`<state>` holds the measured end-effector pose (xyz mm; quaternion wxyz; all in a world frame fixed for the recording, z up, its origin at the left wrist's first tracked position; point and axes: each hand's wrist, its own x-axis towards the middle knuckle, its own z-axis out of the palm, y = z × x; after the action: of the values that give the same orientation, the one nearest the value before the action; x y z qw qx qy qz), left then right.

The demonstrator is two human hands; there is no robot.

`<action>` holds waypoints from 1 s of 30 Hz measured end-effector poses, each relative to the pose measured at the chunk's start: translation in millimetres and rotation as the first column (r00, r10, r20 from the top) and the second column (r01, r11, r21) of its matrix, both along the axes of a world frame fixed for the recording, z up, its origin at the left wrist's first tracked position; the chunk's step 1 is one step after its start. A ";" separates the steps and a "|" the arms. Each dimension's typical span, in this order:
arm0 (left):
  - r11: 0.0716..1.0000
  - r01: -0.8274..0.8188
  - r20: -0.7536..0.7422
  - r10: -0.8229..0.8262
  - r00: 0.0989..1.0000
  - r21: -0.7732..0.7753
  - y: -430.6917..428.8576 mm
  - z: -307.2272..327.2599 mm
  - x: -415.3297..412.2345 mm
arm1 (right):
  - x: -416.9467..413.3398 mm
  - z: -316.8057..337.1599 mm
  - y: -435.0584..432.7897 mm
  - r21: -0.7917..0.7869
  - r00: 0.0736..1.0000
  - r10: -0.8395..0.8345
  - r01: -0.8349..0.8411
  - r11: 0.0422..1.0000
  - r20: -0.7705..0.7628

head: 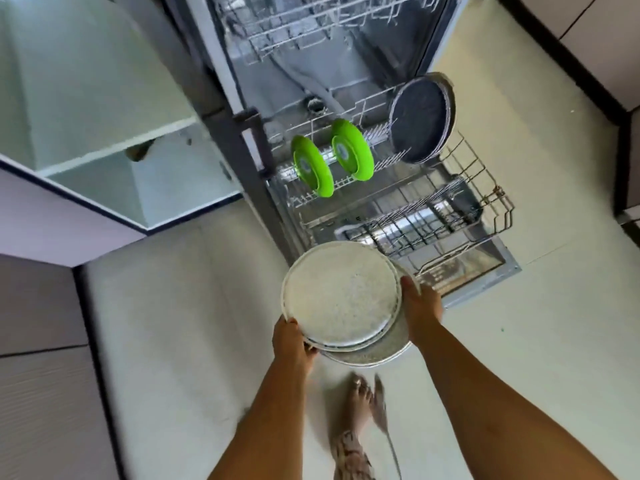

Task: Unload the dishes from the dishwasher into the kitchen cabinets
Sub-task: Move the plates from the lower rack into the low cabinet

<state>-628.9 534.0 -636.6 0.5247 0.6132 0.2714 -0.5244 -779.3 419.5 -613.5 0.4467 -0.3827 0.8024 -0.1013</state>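
I am holding the stack of white plates (341, 296) in the air between both hands, just in front of the open dishwasher door (491, 271) and clear of the lower rack (498, 202). The stack lies roughly flat, and its top plate sits shifted up and left of the one beneath. My left hand (291, 341) grips the near-left rim and my right hand (420, 306) grips the far-right rim, so the hold runs diagonally across the stack. How far the fingers reach underneath I cannot see.

The plates are round, so no axis matters here. What matters is that the open cabinet (114, 143) lies off to the left, on my left hand's side. I judge the carry must swing that way, left hand leading, kept level so the offset top plate does not slide.

Two green plates (311, 166) and the dark plates (420, 121) stand on edge in the rack, not yet unloaded.
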 end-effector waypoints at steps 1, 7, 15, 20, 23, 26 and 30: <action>1.000 -0.021 -0.011 0.021 1.000 0.014 14.1 -0.9 7.3 | 9.1 0.3 10.3 0.016 1.000 0.009 -0.008 1.000 -0.002; 0.988 -0.154 0.063 0.151 0.986 0.032 96.2 8.5 104.6 | 121.5 5.0 79.5 0.067 0.983 0.183 -0.183 0.981 0.006; 0.968 -0.250 0.246 0.251 0.936 -0.034 159.1 51.6 267.0 | 299.8 44.4 128.5 0.016 0.930 0.361 -0.363 0.932 0.061; 0.952 -0.230 0.238 0.276 0.931 -0.204 156.1 83.5 336.8 | 377.9 66.2 112.0 -0.124 0.932 0.346 -0.332 0.935 0.109; 0.937 -0.164 0.232 0.241 0.942 -0.307 129.1 90.0 364.1 | 412.4 86.6 76.8 -0.271 0.945 0.309 -0.271 0.924 0.109; 0.914 -0.096 0.233 0.201 0.952 -0.394 92.2 100.0 387.0 | 438.7 101.8 42.3 -0.478 0.941 0.298 -0.191 0.857 0.157; 0.800 -0.204 0.154 0.344 0.926 -0.564 39.2 114.2 416.5 | 475.8 119.6 -6.0 -0.699 0.899 0.422 -0.229 0.678 0.115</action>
<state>-212.4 573.2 -522.4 0.7760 0.4554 0.1317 -0.4161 -303.5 413.5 -493.9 0.3935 -0.6376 0.5616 -0.3511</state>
